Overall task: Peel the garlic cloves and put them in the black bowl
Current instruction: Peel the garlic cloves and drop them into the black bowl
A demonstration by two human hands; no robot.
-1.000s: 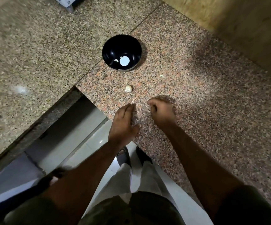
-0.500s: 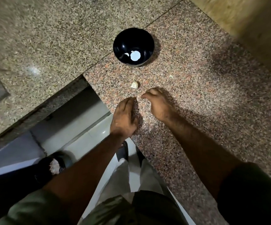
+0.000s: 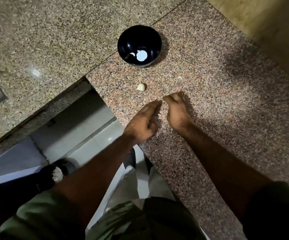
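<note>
**Hands meet over the granite, one clove waiting near the bowl**

From the head camera, looking straight down: both hands hover low over the speckled pink granite worktop (image 3: 227,104), close to its front edge. The left hand (image 3: 144,121) reaches forward with fingers extended and held together, their tips almost touching those of the right hand (image 3: 178,111). The right hand's fingers are curled inward at the tips. Whether either hand pinches anything is impossible to tell; the spot where the fingertips meet is blurred and shadowed. A thin pale sliver, perhaps a scrap of skin, shows in the gap between the two hands, too small to identify for certain.

Just beyond the fingertips, a garlic clove (image 3: 141,87) lies on the worktop, pale and apparently still in its skin, apart from both hands. To its right, a smaller pale fragment (image 3: 179,78) rests on the granite. Farther out stands the black bowl (image 3: 140,33), upright, at the seam where the pink slab joins a greyer slab (image 3: 45,32). Inside it sits a small curved white piece (image 3: 132,54), next to a bright round glare on the glossy bottom.

Below the worktop edge, a tiled floor (image 3: 95,144), pale trousers and olive sleeves fill the lower view.
</note>
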